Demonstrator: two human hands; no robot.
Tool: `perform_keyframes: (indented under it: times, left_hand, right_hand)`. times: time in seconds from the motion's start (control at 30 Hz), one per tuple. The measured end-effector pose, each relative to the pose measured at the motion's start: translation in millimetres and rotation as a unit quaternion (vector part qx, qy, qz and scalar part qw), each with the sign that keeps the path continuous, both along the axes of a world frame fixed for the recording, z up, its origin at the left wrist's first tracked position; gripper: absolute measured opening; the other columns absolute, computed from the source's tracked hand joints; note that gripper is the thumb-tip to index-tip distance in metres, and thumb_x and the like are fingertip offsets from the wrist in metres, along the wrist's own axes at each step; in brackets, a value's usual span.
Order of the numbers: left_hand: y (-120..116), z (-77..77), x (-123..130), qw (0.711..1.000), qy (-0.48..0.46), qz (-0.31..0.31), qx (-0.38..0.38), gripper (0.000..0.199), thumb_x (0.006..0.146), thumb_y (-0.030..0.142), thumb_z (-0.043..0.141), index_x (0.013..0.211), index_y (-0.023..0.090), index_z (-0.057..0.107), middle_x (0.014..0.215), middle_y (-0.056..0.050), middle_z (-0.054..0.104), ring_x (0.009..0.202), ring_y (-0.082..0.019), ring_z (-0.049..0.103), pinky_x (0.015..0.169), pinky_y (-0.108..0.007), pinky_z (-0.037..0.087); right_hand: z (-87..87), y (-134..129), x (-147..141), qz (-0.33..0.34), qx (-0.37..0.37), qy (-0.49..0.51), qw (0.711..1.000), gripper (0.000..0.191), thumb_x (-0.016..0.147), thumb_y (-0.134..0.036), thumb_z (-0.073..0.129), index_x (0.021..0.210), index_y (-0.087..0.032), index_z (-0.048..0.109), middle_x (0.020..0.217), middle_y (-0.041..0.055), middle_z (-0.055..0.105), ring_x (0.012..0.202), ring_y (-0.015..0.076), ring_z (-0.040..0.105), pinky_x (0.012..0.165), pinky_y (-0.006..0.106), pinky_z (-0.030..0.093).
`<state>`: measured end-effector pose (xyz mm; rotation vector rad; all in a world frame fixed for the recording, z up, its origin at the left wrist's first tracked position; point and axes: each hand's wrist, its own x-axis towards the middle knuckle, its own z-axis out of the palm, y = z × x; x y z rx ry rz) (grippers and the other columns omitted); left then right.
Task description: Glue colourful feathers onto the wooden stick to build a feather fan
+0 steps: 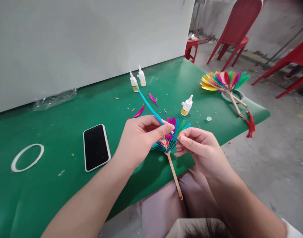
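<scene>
a hand could pass between the white ring (14, 163) and phone (97, 148), but a bottle (186, 105) stands beyond the right hand (202, 145).

The left hand (144, 138) covers part of the blue feather (149, 106), whose lower end disappears between the right hand's (201, 145) fingertips. Both hands hide parts of the feather fan (169, 157) below. The second fan (226, 82) partly covers a white ring (224, 96). Scraps (132, 109) on the table (67, 191) are too small to identify, and the lettering on the bottles (187, 105) is unreadable. The top edge cuts one red chair (237, 21), the right edge another (294, 58); the white panel (92, 43) hides part of a red stool (192, 43).
</scene>
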<state>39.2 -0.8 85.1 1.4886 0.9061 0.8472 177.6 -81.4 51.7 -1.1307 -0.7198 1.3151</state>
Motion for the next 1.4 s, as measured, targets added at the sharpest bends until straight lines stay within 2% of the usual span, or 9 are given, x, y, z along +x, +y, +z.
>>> perform_keyframes:
  times: [0.27,0.47,0.57,0.67,0.73,0.87,1.07,1.27,1.4]
  left_hand:
    - [5,-2.6,0,0.996,-0.054,-0.017,-0.065,0.008,0.064,0.024,0.074,0.069,0.019,0.07,0.063,0.002,0.066,0.053,-0.006,0.054,0.048,-0.015,0.043]
    - [5,-2.6,0,0.996,-0.056,-0.012,-0.074,0.01,0.065,0.026,0.074,0.071,0.02,0.071,0.065,0.0,0.068,0.054,-0.009,0.057,0.05,-0.019,0.045]
    - [7,-4.3,1,0.997,-0.051,-0.004,-0.064,0.013,0.065,0.028,0.074,0.074,0.02,0.071,0.067,-0.001,0.068,0.057,-0.01,0.059,0.053,-0.02,0.047]
    - [9,-8.7,3,0.998,-0.041,-0.003,-0.054,0.015,0.064,0.029,0.074,0.075,0.019,0.071,0.07,-0.001,0.069,0.062,-0.013,0.062,0.059,-0.023,0.049]
    - [11,-12.2,5,0.998,-0.033,-0.009,-0.058,0.018,0.063,0.03,0.075,0.076,0.018,0.07,0.073,-0.002,0.069,0.066,-0.014,0.063,0.063,-0.025,0.05]
    - [14,-18.0,7,0.997,-0.028,-0.017,-0.065,0.021,0.062,0.03,0.075,0.077,0.017,0.069,0.074,-0.002,0.069,0.07,-0.015,0.064,0.067,-0.026,0.05]
    - [17,-29.0,9,0.998,0.003,-0.035,-0.059,0.021,0.063,0.03,0.073,0.076,0.015,0.067,0.071,-0.002,0.067,0.067,-0.015,0.062,0.065,-0.026,0.05]
    - [13,-45.4,16,0.991,0.001,-0.078,-0.106,0.022,0.063,0.031,0.072,0.077,0.015,0.066,0.071,-0.002,0.067,0.066,-0.015,0.062,0.062,-0.026,0.049]
    - [18,-45.1,14,0.993,0.007,-0.086,-0.085,0.026,0.066,0.037,0.071,0.081,0.016,0.068,0.076,-0.003,0.068,0.072,-0.016,0.061,0.068,-0.027,0.048]
  right_hand:
    - [1.1,-1,-3,0.005,0.012,0.028,1.0,0.012,0.076,-0.031,0.061,0.072,-0.019,0.058,0.064,-0.0039,0.056,0.058,0.0054,0.053,0.049,0.017,0.052]
    - [-0.7,-4,8,-0.07,0.04,-0.202,0.976,0.017,0.077,-0.034,0.059,0.071,-0.019,0.06,0.063,-0.0024,0.057,0.057,0.0076,0.055,0.051,0.019,0.051]
    - [-15.6,-16,36,-0.114,0.03,-0.444,0.888,0.013,0.078,-0.03,0.057,0.076,-0.021,0.065,0.073,0.0007,0.064,0.065,0.0124,0.059,0.058,0.027,0.052]
    - [-36.0,-29,61,-0.247,0.07,-0.631,0.732,0.026,0.082,-0.018,0.047,0.096,-0.027,0.067,0.099,0.003,0.066,0.096,0.0206,0.059,0.086,0.041,0.047]
    - [-44.5,-33,66,-0.311,0.081,-0.633,0.705,0.032,0.082,-0.017,0.047,0.106,-0.029,0.063,0.097,0.0024,0.068,0.094,0.0203,0.062,0.084,0.04,0.048]
    - [-40.6,-25,46,-0.276,0.101,-0.602,0.743,0.03,0.08,-0.02,0.055,0.107,-0.03,0.063,0.092,0.0002,0.07,0.086,0.018,0.065,0.076,0.033,0.052]
    - [-28.6,-3,3,-0.155,0.092,-0.389,0.904,0.029,0.08,-0.024,0.055,0.109,-0.027,0.059,0.089,-0.0001,0.069,0.078,0.0132,0.066,0.069,0.029,0.056]
    - [-35.8,2,-4,-0.147,0.071,-0.361,0.918,0.019,0.072,-0.024,0.065,0.091,-0.024,0.062,0.076,-0.0029,0.066,0.068,0.0099,0.064,0.065,0.022,0.054]
    - [-40.3,4,-2,-0.136,0.037,-0.347,0.927,0.008,0.072,-0.026,0.064,0.075,-0.021,0.059,0.067,-0.0043,0.063,0.06,0.0086,0.061,0.058,0.02,0.051]
